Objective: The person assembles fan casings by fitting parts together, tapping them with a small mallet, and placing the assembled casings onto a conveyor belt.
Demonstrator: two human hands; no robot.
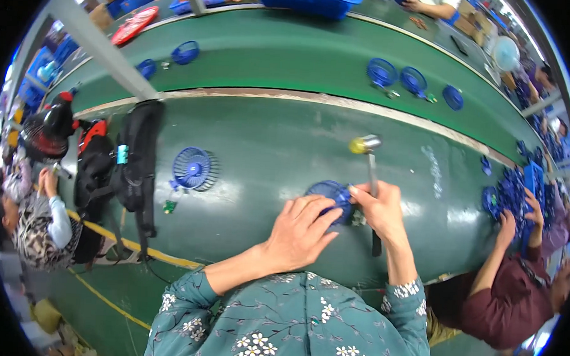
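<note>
My left hand [300,233] has its fingers curved over a round blue plastic fan guard [324,188] on the green table in front of me. At the guard's right edge is my right hand [384,211], thumb and forefinger pinched there. The same hand holds a hammer [372,172], its yellow-and-metal head pointing away from me and the dark handle end sticking out below the palm. A small pale part [358,218] sits between my hands, partly hidden. Further left on the table lies another blue fan guard [192,166], with a small green circuit board [170,207] near it.
A black backpack [139,159] lies at the left, beside a black-and-red fan [49,126]. Beyond a ledge, a green conveyor [271,56] carries several blue guards. Blue bins [312,1] stand past it. At right, a co-worker [509,283] reaches into piled blue guards [512,194].
</note>
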